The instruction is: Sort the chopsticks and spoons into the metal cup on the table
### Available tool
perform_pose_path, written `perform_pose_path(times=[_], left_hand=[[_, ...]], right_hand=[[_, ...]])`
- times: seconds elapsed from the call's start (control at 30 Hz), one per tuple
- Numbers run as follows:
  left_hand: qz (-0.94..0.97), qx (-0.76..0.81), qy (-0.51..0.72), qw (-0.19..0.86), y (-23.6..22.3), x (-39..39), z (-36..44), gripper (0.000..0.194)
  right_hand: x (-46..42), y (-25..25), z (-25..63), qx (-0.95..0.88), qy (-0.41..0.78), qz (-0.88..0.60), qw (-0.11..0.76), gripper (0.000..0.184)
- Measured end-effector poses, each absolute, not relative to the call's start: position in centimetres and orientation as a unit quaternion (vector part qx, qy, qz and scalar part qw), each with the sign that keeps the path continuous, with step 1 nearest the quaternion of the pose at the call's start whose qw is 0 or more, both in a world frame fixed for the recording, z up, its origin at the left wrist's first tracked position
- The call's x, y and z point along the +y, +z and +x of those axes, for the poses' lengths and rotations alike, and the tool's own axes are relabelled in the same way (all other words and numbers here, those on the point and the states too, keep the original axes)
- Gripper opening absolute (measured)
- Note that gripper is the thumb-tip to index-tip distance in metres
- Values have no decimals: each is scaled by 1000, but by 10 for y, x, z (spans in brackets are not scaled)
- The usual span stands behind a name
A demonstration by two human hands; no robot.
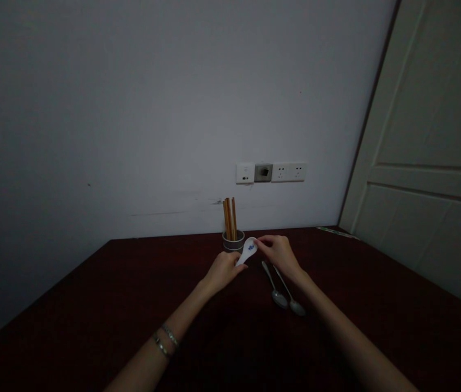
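While the left hand [223, 270] grips its handle, the white spoon [249, 248] spans to the right hand [280, 254], fingertips pinching its bowl.

Twin Pinches, Side by Side

The bare left hand [221, 270] reaches forward and inward, thumb and fingers pinched; the bare right hand [281, 256], slightly farther forward, bends inward, fingertips pinched; the left forearm [183, 313] and right forearm [339, 321] slant in from below.
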State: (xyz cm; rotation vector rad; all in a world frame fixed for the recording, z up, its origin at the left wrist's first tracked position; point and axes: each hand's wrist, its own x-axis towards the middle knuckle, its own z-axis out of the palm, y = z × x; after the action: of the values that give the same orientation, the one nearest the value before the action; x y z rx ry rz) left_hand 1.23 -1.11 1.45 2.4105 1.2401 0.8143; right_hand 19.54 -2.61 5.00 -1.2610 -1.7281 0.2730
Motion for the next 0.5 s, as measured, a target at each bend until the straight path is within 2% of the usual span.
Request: perform_pose_path(times=[0.17, 0.33, 0.5], left_hand=[[860, 397, 255, 196, 14, -11, 10, 36], [867, 357, 281, 204, 17, -11, 2, 44], [791, 381, 360, 315, 10, 16, -15, 49]], right_hand=[[-23, 45, 199, -720, 88, -512, 459, 29], [-22, 43, 202, -725, 114, -511, 447, 33], [-22, 53, 204, -719, 75, -517, 458, 30]])
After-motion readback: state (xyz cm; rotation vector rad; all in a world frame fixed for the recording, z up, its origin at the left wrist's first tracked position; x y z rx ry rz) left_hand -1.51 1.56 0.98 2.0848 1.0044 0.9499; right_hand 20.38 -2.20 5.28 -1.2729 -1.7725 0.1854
